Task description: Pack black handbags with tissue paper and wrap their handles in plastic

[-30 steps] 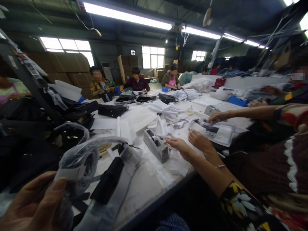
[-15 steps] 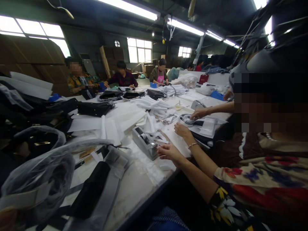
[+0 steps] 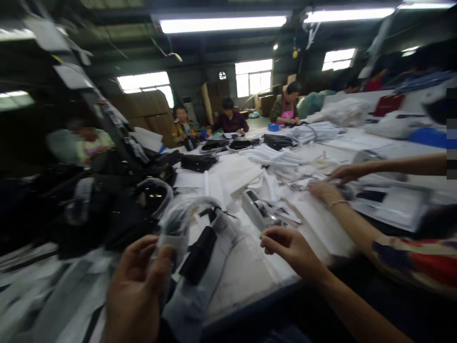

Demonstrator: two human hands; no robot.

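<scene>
My left hand (image 3: 135, 286) pinches a plastic-wrapped bag strap (image 3: 176, 228) between thumb and fingers, at the near left of the table. Below the strap lies a black rolled piece (image 3: 199, 255) on grey wrapping (image 3: 198, 295), partly hidden by my hand. My right hand (image 3: 291, 245) hovers over the table edge, thumb and fingertips together; what they hold, if anything, is too small to make out. Just beyond its fingertips stands a grey tape dispenser (image 3: 254, 210), apart from the hand.
To the right, a co-worker's two hands (image 3: 324, 190) work at a wrapped black bag (image 3: 389, 200). Black bags (image 3: 121, 214) heap up on the left. White padding sheets (image 3: 237, 174) and white rolls (image 3: 274, 156) cover the middle. Other people sit along the far side.
The view has swung left. My left hand has come into view with the strap, lifted toward the middle. My right hand's fingers have closed together, a little nearer me from the dispenser.
</scene>
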